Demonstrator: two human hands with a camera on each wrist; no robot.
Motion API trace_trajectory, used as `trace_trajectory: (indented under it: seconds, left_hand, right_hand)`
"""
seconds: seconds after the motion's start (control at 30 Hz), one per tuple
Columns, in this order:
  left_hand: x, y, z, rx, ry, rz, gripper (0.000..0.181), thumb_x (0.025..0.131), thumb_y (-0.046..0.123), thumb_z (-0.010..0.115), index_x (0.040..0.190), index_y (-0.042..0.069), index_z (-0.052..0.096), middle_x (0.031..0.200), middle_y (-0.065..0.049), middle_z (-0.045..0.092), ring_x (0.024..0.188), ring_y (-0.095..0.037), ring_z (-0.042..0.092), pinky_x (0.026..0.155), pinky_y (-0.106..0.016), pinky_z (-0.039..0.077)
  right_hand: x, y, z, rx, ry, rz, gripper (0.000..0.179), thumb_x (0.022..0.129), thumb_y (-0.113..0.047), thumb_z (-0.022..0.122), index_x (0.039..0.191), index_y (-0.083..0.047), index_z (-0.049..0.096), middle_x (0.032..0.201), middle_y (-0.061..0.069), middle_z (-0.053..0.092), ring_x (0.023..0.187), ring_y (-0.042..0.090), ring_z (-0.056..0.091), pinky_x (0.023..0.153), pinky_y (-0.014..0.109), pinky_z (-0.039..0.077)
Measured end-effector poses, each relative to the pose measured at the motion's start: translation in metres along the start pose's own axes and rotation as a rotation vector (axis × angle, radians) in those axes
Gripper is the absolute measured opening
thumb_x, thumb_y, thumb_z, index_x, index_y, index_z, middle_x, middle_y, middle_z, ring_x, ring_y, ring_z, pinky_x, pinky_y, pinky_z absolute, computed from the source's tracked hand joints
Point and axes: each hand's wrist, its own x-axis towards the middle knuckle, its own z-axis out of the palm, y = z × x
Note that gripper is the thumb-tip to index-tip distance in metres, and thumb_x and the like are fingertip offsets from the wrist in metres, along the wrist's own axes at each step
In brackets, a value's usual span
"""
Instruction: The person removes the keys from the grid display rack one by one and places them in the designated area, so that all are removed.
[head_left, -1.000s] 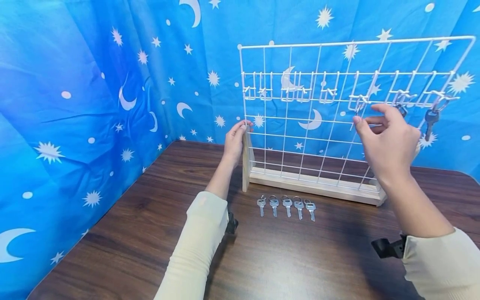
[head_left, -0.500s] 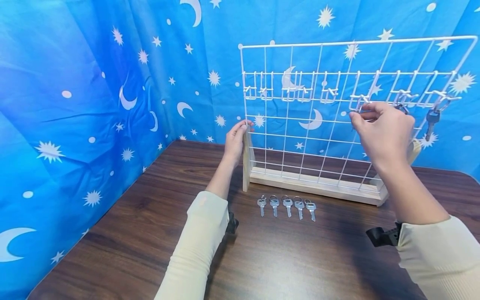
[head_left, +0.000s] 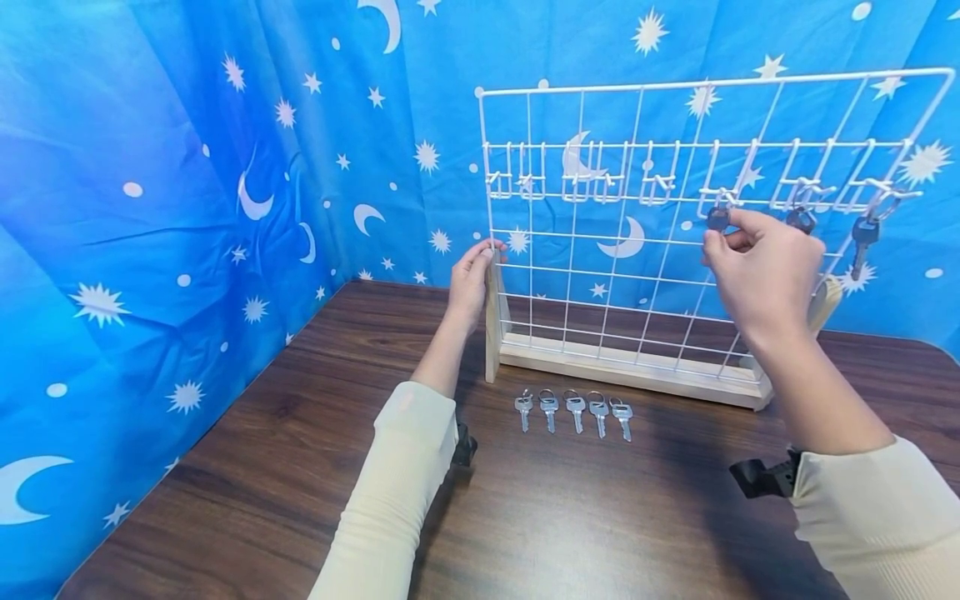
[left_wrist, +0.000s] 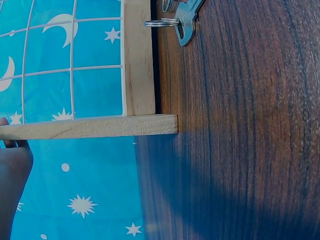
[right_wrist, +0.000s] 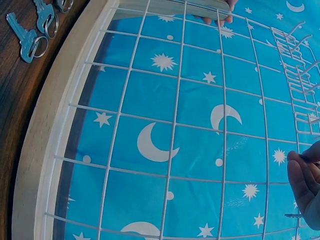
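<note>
A white wire grid rack (head_left: 637,242) stands upright on a wooden base, with a row of white hooks along its upper part. My left hand (head_left: 468,282) grips the top of the rack's left wooden side post (head_left: 492,325), thumb in front and fingers behind. At a hook right of the rack's middle, my right hand (head_left: 772,271) pinches a key (head_left: 717,218) between thumb and forefinger; its head shows and the blade is hidden by the fingers. Two more keys hang further right: one partly hidden key (head_left: 801,220) behind the right hand and an outermost key (head_left: 865,237).
Several silver keys (head_left: 574,406) with split rings lie in a row on the brown wooden table (head_left: 570,517), in front of the rack's wooden base (head_left: 630,372). A blue curtain (head_left: 300,167) with moons and stars hangs behind and to the left.
My right hand has shifted slightly left and lower at the same hook, and the key's head now shows dark above the fingertips. My left hand has stayed on the post.
</note>
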Motion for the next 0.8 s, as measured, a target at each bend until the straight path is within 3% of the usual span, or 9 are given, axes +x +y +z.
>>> trace_trajectory:
  seconds: [0.2,0.4,0.53,0.63,0.7,0.77,0.8]
  left_hand:
    - [0.001,0.001,0.000,-0.017,-0.007,-0.007,0.031,0.099,0.013,0.039,0.116,-0.005,0.058,0.116,-0.018,0.060,0.104,-0.026,0.059,0.092,-0.028,0.042]
    - [0.001,0.001,-0.001,-0.053,-0.016,-0.011,0.032,0.099,0.011,0.037,0.119,-0.008,0.055,0.118,-0.021,0.058,0.107,-0.031,0.057,0.093,-0.028,0.042]
    - [0.001,0.000,0.000,-0.057,0.005,-0.004,0.031,0.098,0.010,0.039,0.116,-0.007,0.057,0.115,-0.019,0.060,0.104,-0.029,0.059,0.092,-0.027,0.043]
    - [0.001,-0.002,0.000,-0.048,0.011,0.006,0.031,0.097,0.011,0.040,0.115,-0.006,0.058,0.113,-0.018,0.061,0.104,-0.031,0.058,0.091,-0.028,0.043]
    - [0.001,-0.003,0.000,-0.044,0.007,0.004,0.031,0.097,0.012,0.040,0.116,-0.005,0.058,0.114,-0.017,0.061,0.105,-0.032,0.057,0.091,-0.028,0.043]
    - [0.001,-0.003,0.000,-0.040,0.003,0.004,0.032,0.098,0.013,0.040,0.116,-0.006,0.057,0.114,-0.017,0.061,0.106,-0.033,0.057,0.091,-0.028,0.043]
    - [0.002,-0.003,0.000,-0.041,0.002,0.003,0.032,0.098,0.013,0.040,0.117,-0.007,0.057,0.114,-0.017,0.061,0.106,-0.033,0.057,0.090,-0.028,0.043]
  right_hand:
    - [-0.004,0.000,-0.003,0.011,0.023,0.006,0.032,0.089,-0.020,0.058,0.116,-0.004,0.063,0.088,0.021,0.068,0.054,-0.027,0.034,0.052,0.008,0.030]
    - [-0.009,-0.001,-0.007,0.035,0.027,0.027,0.033,0.089,-0.021,0.059,0.118,-0.006,0.063,0.089,0.019,0.068,0.056,-0.025,0.038,0.052,0.007,0.033]
    - [-0.012,-0.001,-0.010,0.053,0.028,0.042,0.033,0.088,-0.024,0.060,0.117,-0.009,0.064,0.076,0.000,0.068,0.057,-0.022,0.042,0.049,0.012,0.034]
    - [-0.014,-0.001,-0.012,0.098,0.025,0.058,0.034,0.087,-0.025,0.061,0.117,-0.009,0.064,0.069,-0.014,0.061,0.058,-0.021,0.045,0.073,0.019,0.043]
    - [-0.015,-0.001,-0.013,0.137,0.015,0.063,0.034,0.087,-0.024,0.062,0.118,-0.008,0.064,0.068,-0.018,0.058,0.059,-0.021,0.046,0.094,0.027,0.035]
    - [-0.017,-0.002,-0.015,0.164,0.001,0.072,0.035,0.088,-0.023,0.062,0.119,-0.007,0.063,0.066,-0.023,0.056,0.059,-0.020,0.048,0.097,0.026,0.033]
    - [-0.018,-0.002,-0.016,0.169,-0.005,0.076,0.035,0.088,-0.023,0.061,0.119,-0.007,0.063,0.066,-0.027,0.054,0.060,-0.020,0.049,0.090,0.021,0.039]
